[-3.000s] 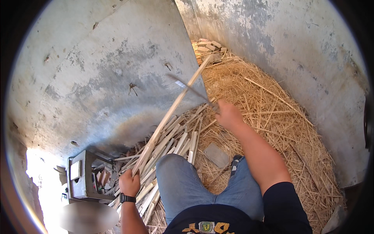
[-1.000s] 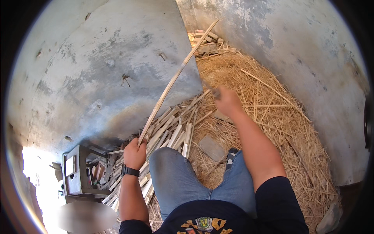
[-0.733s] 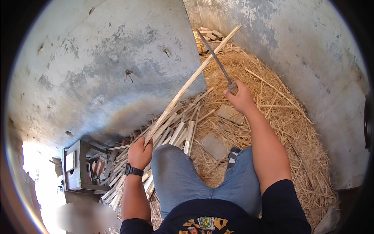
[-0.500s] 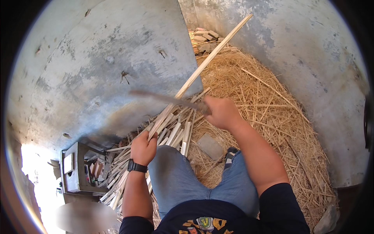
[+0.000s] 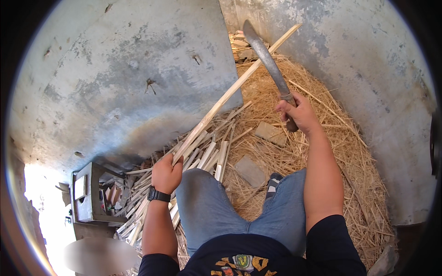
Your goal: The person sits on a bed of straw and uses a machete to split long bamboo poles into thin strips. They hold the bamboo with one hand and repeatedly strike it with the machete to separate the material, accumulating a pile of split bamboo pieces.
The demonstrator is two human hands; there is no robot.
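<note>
My left hand (image 5: 166,175) is closed around the near end of a long pale wooden strip (image 5: 230,93). The strip slants up and away to the right, its far end close to the back wall. In my right hand (image 5: 300,113) is a machete (image 5: 273,69), gripped by its short handle. Its dark, slightly curved blade points up and to the left, and in the picture it crosses the strip near the far end. Whether the two touch, I cannot tell. Beneath my left hand and the strip lies a heap of split wooden strips (image 5: 207,155).
Straw-like shavings (image 5: 331,152) cover the floor at the right. Two flat bricks, one near (image 5: 250,171) and one farther (image 5: 270,133), lie among them. A small wooden cabinet (image 5: 85,195) stands at the left. Grey walls (image 5: 115,73) rise left and right; more bricks (image 5: 240,43) lie at the back.
My right hand has swung the machete up and to the right, off the middle of the strip. The farther brick has come into sight. My left hand still holds the strip.
</note>
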